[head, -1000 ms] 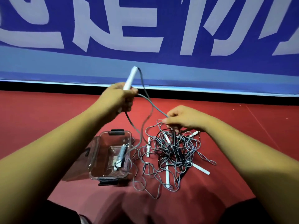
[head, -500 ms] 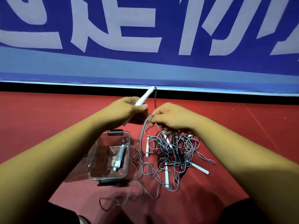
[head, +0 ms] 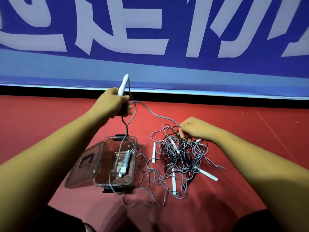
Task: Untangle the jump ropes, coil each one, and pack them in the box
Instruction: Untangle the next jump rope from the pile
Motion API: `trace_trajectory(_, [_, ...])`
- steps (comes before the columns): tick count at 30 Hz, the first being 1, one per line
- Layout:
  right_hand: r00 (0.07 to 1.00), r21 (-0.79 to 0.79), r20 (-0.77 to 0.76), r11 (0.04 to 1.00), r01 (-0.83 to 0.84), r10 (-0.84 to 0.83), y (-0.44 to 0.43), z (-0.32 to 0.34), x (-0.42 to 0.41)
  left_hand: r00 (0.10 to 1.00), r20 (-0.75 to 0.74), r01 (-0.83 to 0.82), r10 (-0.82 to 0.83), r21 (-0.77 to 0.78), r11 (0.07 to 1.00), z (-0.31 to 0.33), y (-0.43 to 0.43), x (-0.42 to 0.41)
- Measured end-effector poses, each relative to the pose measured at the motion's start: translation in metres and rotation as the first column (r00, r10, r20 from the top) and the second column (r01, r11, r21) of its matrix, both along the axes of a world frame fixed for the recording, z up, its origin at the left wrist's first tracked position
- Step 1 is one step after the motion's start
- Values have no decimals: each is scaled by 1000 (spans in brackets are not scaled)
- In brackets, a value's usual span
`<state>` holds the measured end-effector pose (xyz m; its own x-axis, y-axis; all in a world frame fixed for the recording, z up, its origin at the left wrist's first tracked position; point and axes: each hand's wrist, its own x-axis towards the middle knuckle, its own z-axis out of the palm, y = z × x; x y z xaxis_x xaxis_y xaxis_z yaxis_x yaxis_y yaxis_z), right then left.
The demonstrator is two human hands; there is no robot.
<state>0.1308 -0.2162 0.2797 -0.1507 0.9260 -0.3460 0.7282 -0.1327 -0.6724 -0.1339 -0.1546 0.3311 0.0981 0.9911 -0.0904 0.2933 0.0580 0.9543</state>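
Above the box [head: 100, 166], past its far edge, the left hand [head: 113, 104] is clenched round a white handle [head: 123, 84]. The fingers wrap the lower part of the handle, and its upper end sticks up out of the fist, tilted slightly right. A grey cord [head: 155, 115] leaves the handle's tip, drops beside the knuckles, loops at the fingers and arcs away to the right hand [head: 194, 129]. A second strand hangs from under the left hand straight down into the box, crosses its floor and runs out over the near rim onto the red floor [head: 250, 131].

Right of the box, the right hand sits lower, at the far top of the tangle [head: 182, 158]. Its fingers are curled downward and pinch the grey cord where it meets the heap. The fingertips are buried among the strands, so whether they also hold other cords I cannot tell.

The tangle lies on the floor just right of the box, grey and black cords knotted together, with several white handles poking out of it, one [head: 153, 152] on the side nearest the box and one [head: 209, 174] on the side away from it.

The box is clear plastic and stands open, its lid [head: 83, 166] hinged out to the left. Inside lies one coiled rope [head: 125, 162], cord wound round its handles. Beyond the box a blue banner [head: 150, 69] stands along the floor's edge.
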Motion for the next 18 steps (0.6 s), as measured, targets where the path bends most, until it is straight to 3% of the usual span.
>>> trace_trajectory(2, [999, 27, 15, 999, -43, 43, 2, 7, -15, 915, -403, 55, 2, 128, 990, -6, 1, -6])
trace_trajectory(4, [997, 47, -10, 996, -73, 74, 1, 15, -32, 882, -468, 145, -58, 152, 978, -10, -3, -1])
trace_trajectory(9, [982, 129, -68, 978, -166, 175, -3, 38, -56, 891, -407, 308, -202, 215, 927, -8, -25, 28])
trace_trajectory(14, [977, 180, -173, 979, -92, 124, 0, 48, -54, 892, -61, 447, -448, -28, 894, -3, -41, 34])
trace_trajectory(16, [969, 169, -216, 982, -83, 119, 1, 46, -46, 883, -12, 469, -470, -33, 882, -2, -43, 36])
trace_trajectory(18, [960, 148, -247, 984, -96, 131, 4, 37, -34, 893, 166, 424, -418, 0, 906, 0, -39, 39])
